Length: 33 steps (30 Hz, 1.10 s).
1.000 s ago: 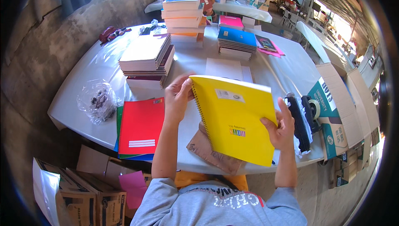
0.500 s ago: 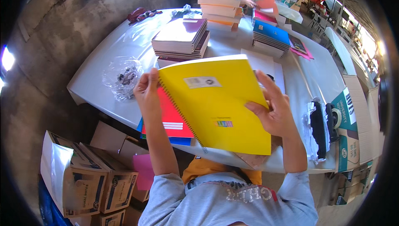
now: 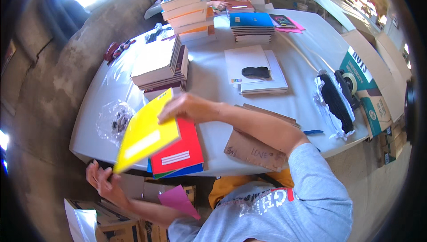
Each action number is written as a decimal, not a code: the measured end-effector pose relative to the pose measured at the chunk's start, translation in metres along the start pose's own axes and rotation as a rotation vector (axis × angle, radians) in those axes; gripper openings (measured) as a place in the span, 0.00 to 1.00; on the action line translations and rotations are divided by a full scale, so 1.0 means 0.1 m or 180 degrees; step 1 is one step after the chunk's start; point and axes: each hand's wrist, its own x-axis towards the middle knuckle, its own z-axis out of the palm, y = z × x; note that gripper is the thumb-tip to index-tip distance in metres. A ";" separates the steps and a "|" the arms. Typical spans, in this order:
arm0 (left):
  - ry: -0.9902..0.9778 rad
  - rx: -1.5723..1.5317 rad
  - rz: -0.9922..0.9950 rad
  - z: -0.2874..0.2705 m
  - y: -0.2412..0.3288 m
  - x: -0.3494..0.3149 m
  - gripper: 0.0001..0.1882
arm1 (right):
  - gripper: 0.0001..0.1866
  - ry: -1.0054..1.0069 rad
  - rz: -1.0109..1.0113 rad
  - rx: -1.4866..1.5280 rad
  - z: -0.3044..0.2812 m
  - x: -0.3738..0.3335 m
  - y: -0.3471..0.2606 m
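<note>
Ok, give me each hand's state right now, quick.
Left hand: partly curled at the notebook's lower corner; grip cannot be told.
Right hand: closed, holding the yellow rectangular notebook.

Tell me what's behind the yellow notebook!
Part of a red notebook peeks out behind the yellow notebook. Its upper left is covered, so I can't see that bit.

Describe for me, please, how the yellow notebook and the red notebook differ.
The yellow notebook is held up by the right hand; the red notebook lies over a blue notebook. The yellow notebook is tilted, the red notebook flat. Both covers bear white bands.
</note>
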 end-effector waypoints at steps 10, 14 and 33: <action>-0.0142 -0.2259 -0.2037 1.31 1.13 -0.17 0.14 | 0.20 -0.1201 0.2777 -0.0100 -1.34 -0.59 -0.29; -0.1696 -0.3071 -0.2003 2.58 1.62 0.14 0.24 | 0.21 -0.0390 0.3480 -0.2100 -2.06 -1.61 0.05; -0.4051 -0.0722 -0.0918 5.04 1.93 -0.49 0.64 | 0.17 0.3009 0.5151 -0.0438 -2.05 -3.44 0.80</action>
